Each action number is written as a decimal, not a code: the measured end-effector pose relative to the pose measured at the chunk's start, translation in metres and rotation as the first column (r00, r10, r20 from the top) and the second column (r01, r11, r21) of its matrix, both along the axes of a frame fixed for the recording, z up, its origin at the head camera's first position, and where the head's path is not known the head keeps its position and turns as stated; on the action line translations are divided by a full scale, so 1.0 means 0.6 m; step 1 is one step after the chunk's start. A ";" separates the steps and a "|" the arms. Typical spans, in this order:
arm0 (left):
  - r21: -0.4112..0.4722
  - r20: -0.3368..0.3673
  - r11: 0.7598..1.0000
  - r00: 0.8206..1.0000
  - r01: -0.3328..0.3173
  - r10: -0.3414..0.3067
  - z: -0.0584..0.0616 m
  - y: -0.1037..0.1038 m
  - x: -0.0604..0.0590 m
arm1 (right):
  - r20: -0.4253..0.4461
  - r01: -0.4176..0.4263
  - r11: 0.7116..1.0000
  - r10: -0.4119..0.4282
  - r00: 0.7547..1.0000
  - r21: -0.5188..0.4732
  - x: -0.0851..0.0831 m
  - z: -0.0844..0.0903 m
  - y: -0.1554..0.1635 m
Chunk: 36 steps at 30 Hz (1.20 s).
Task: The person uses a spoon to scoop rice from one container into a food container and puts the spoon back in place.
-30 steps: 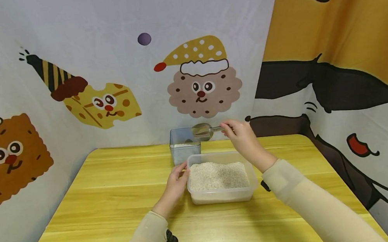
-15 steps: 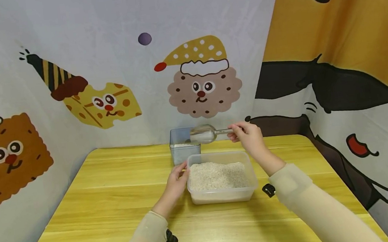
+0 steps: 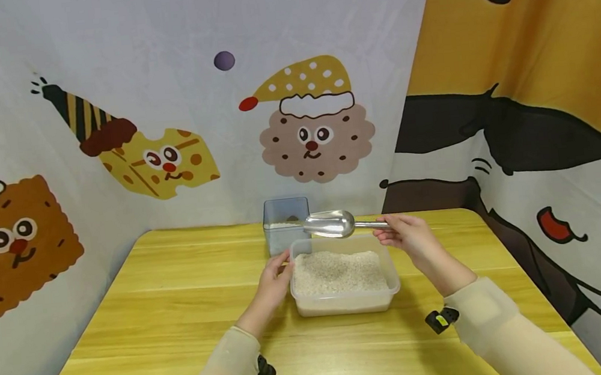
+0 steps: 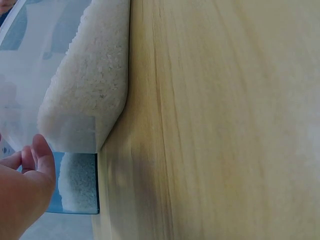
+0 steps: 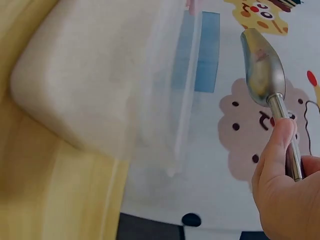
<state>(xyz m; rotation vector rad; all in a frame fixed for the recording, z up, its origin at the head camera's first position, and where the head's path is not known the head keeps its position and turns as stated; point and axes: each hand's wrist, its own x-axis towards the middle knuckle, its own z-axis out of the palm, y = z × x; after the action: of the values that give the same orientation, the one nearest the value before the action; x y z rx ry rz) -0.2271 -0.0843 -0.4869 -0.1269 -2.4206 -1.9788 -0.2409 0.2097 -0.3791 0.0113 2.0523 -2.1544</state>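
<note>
Yellow desk [image 3: 183,319]: right hand [image 3: 411,240] pinches the scoop [image 3: 331,224] handle, bowl pointing left over the rice tub [image 3: 344,304], apparently empty, while left hand [image 3: 272,284] fingers rest on its rim.

Rice tub [image 3: 390,275] sits before the square container [image 3: 286,228] on the table [image 3: 156,322].

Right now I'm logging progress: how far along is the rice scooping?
Some rice already lies in the square container. The right hand holds the empty-looking metal scoop over the rice tub, which the left hand steadies. The tub remains mostly full.
</note>
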 end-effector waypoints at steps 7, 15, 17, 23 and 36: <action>0.003 0.017 1.000 1.000 -0.013 0.013 -0.006 0.001 -0.003 | 0.020 0.013 1.000 -0.014 1.000 0.020 0.019 -0.019 0.028; 0.004 0.030 1.000 0.999 -0.015 0.015 -0.007 0.003 -0.003 | -0.078 0.050 0.988 -0.039 0.996 0.149 0.052 -0.052 0.043; 0.009 0.037 1.000 0.999 -0.023 0.022 -0.007 0.003 -0.003 | -0.173 0.076 0.968 -0.035 0.984 0.238 0.059 -0.058 0.045; 0.007 0.021 1.000 1.000 -0.015 0.015 -0.006 0.003 -0.003 | -0.503 0.252 0.785 0.087 0.860 0.566 0.074 -0.063 0.046; 0.007 0.011 1.000 1.000 -0.008 0.008 -0.008 0.000 -0.003 | -0.678 0.521 0.462 0.634 0.373 0.718 0.070 -0.033 0.035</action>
<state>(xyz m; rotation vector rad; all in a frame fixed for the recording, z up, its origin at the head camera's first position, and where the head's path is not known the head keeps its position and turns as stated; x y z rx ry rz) -0.2288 -0.0843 -0.4914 -0.1071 -2.4162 -1.9899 -0.1989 0.2310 -0.3991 -1.5245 3.4006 -0.4334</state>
